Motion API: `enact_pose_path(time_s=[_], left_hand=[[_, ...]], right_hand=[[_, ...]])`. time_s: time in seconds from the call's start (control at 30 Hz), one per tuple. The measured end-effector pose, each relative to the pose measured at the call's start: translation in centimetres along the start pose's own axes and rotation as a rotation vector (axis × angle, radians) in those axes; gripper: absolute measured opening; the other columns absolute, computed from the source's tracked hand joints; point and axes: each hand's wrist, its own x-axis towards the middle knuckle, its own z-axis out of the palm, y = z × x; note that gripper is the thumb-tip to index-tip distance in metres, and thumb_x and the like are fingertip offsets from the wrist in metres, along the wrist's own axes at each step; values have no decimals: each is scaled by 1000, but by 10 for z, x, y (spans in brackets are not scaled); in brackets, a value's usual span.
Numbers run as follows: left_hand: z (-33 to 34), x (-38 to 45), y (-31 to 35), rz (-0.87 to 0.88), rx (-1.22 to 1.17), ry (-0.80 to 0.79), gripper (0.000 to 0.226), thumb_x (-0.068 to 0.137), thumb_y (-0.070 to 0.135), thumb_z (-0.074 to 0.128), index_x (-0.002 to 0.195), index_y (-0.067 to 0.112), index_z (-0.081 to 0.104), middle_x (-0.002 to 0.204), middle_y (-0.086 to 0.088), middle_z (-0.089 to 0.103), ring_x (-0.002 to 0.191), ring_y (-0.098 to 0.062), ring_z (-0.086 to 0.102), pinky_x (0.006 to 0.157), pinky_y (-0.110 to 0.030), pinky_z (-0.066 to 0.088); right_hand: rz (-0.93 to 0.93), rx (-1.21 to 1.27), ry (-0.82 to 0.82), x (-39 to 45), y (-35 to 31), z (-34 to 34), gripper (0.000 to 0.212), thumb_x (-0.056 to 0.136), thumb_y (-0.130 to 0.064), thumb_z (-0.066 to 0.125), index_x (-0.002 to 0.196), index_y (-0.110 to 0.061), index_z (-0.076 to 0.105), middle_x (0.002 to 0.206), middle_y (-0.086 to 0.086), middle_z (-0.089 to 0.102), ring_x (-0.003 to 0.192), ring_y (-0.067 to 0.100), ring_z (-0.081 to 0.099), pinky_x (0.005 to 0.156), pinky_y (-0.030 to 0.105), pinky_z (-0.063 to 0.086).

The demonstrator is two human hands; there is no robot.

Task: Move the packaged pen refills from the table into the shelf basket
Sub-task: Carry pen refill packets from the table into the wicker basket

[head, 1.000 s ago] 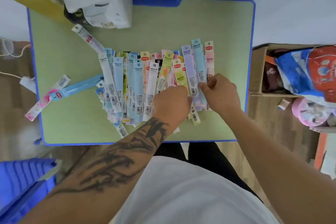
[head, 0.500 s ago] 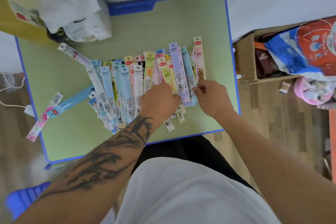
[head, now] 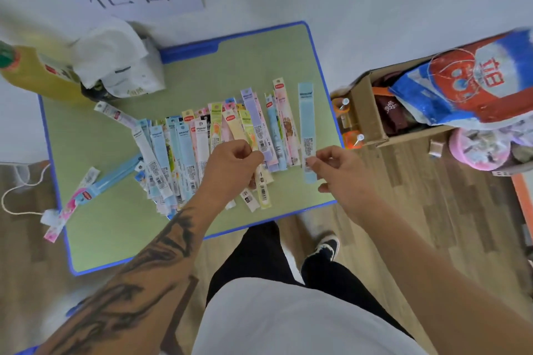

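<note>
Several packaged pen refills (head: 207,147) lie fanned in a row on the green table (head: 115,225). My right hand (head: 339,170) pinches the lower end of one light blue refill pack (head: 306,118), pulled clear of the row to the right. My left hand (head: 230,164) rests with curled fingers on the lower ends of the packs in the middle of the row, pinching a yellow pack (head: 248,132). The shelf basket is not in view.
A few stray packs (head: 86,193) lie at the table's left edge. A yellow bottle (head: 37,72) and a white plastic bag (head: 115,60) stand at the back left. A cardboard box (head: 366,112) with bags stands on the floor to the right.
My right hand has drawn a light blue pack out of the row toward the right. The camera has tilted up, showing the wall sign.
</note>
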Motion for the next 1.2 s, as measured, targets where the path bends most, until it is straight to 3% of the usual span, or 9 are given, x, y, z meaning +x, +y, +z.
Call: enact_pose_path(time_s=[0.1,0.2,0.23,0.4,0.53,0.7,0.9,1.03,1.2], left_hand=[[14,-24,11,14,-116,19,22,94,7,68,80,0,53,85,-36,66,52,-21,59,50,-33,54],[42,-51,14,0,-218,26,19,91,11,72,80,10,56,79,-18,75,61,-43,55,63,-64,56],[54,-60,16,-12,-238,14,18,91,12,73,83,12,57,78,-14,76,63,-41,58,67,-68,55],[138,-129,43,-28,-347,-57,15,97,14,71,109,6,66,85,-15,78,63,-29,67,58,-38,62],[215,-177,54,-12,-315,-149,14,97,16,71,110,11,73,98,-23,75,74,-32,69,63,-37,59],[312,-228,67,74,-209,-289,14,98,24,70,111,20,73,97,-7,79,84,-27,75,79,-44,63],[409,-276,81,109,-48,-392,11,96,26,73,107,25,73,92,-6,77,73,-22,70,63,-39,59],[460,-286,94,132,72,-487,10,97,27,72,107,26,73,96,-8,75,71,-19,71,57,-35,60],[538,-285,112,93,154,-633,10,97,23,71,107,20,73,74,1,74,68,-17,70,56,-31,60]], right_hand=[[13,106,-18,-25,9,-15,10,97,-20,72,93,-15,63,78,-7,76,66,5,64,65,31,53],[-10,195,-8,-55,19,-35,8,97,-14,70,101,-14,63,80,-4,78,64,5,67,60,26,52],[-27,215,-1,-66,22,-45,9,97,-13,70,103,-13,62,80,-3,78,64,5,67,58,25,51],[-129,275,44,-126,57,-113,11,97,-12,69,106,-10,64,82,-3,78,67,8,69,58,24,51],[-132,393,152,-174,113,-180,7,97,-12,70,102,-10,66,85,-1,78,70,12,69,64,29,52],[-38,582,326,-228,205,-250,5,96,-11,71,99,-9,67,85,0,78,71,13,67,63,29,49],[-8,810,446,-273,282,-307,7,95,-12,72,96,-7,68,87,21,72,75,24,54,64,29,44],[8,951,517,-283,311,-334,9,95,-14,73,90,-11,67,79,10,69,72,22,53,61,27,44],[50,1061,649,-291,337,-372,11,95,-14,73,88,-11,64,74,6,61,65,15,50,60,27,45]])
